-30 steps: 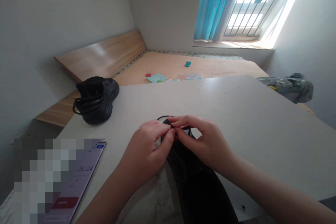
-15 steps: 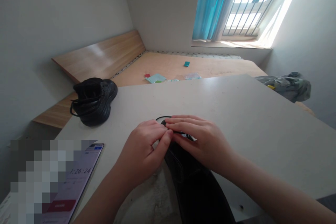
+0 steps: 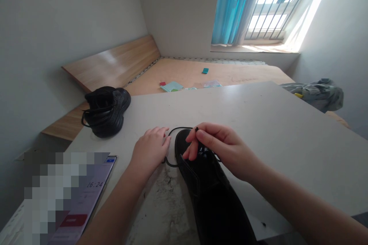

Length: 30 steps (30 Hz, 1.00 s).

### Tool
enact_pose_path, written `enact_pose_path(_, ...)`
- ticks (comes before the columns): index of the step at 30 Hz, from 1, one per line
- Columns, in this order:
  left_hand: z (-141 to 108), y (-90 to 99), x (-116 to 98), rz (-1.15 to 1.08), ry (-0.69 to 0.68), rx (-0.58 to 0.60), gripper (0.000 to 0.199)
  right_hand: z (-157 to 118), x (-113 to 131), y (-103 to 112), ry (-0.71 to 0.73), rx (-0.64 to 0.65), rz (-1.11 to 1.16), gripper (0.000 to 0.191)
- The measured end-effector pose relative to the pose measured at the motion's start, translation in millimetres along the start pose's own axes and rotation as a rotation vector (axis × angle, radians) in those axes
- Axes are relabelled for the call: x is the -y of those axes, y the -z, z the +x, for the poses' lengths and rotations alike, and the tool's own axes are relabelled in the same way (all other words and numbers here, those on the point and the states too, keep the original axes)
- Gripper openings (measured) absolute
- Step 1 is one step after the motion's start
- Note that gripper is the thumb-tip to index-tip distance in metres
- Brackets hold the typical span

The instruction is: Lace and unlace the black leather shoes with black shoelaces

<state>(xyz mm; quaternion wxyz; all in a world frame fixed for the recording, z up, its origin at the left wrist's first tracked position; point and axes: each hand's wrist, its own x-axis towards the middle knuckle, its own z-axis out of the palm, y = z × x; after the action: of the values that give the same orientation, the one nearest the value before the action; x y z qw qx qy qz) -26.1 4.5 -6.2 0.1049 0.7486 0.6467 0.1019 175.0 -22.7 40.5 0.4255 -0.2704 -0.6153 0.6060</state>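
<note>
The right hand (image 3: 218,143) pinches a thin black shoelace (image 3: 180,128) above the black leather shoe (image 3: 205,172); the left hand (image 3: 151,147), fingers loosely curled, is beside it (its grip, partly hidden, I cannot tell).

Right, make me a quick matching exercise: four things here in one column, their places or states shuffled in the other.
1. right hand
2. curtain
3. smartphone
4. far shoe

A. blue, hanging beside the barred window
B. black, near the table's far left edge
C. pinching a black shoelace
D. lying flat, screen lit

Pairs: 1-C, 2-A, 3-D, 4-B
</note>
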Motion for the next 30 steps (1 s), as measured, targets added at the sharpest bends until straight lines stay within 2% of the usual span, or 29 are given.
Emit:
enact_pose_path(3,5.5,-9.6,1.3,0.007,0.011,0.009,0.027,-1.6,-4.1,-1.6,0.008,0.075,0.005,0.023)
enact_pose_path(9,11.0,-11.2,-2.0,-0.106,0.032,-0.033,0.019,-2.3,-4.7,-4.4,0.004,0.094,0.031,0.023)
enact_pose_path(13,14.7,-15.9,-0.6,-0.297,0.060,-0.075,0.011,-3.4,-2.2,-4.5,-0.012,0.100,0.003,0.021)
enact_pose_path(17,22.2,-18.9,2.4,-0.619,0.100,-0.094,0.011,-4.4,0.5,-1.1,-0.027,0.052,0.048,0.022)
enact_pose_path(19,22.7,-12.5,0.2,-0.830,0.064,-0.072,0.022,-4.2,2.1,2.0,-0.017,-0.015,0.118,0.021)
enact_pose_path(22,13.9,7.5,-7.2,-1.105,-0.050,-0.052,0.034,-2.7,4.9,6.6,-0.039,-0.083,0.295,0.017)
enact_pose_path(24,3.6,22.3,-11.1,-1.249,-0.124,-0.073,0.030,-0.6,6.4,9.2,-0.080,-0.109,0.363,0.016)
enact_pose_path(25,-1.7,28.6,-11.8,-1.418,-0.185,-0.069,0.024,0.7,6.9,10.5,-0.086,-0.131,0.348,0.016)
enact_pose_path(27,-10.4,37.5,-10.7,-1.599,-0.281,-0.056,0.019,2.5,7.6,13.4,-0.054,-0.193,0.155,0.017)
enact_pose_path(30,-15.5,40.5,-7.3,-1.642,-0.352,0.036,0.013,-1.2,10.0,18.8,0.075,-0.245,-0.545,0.018)
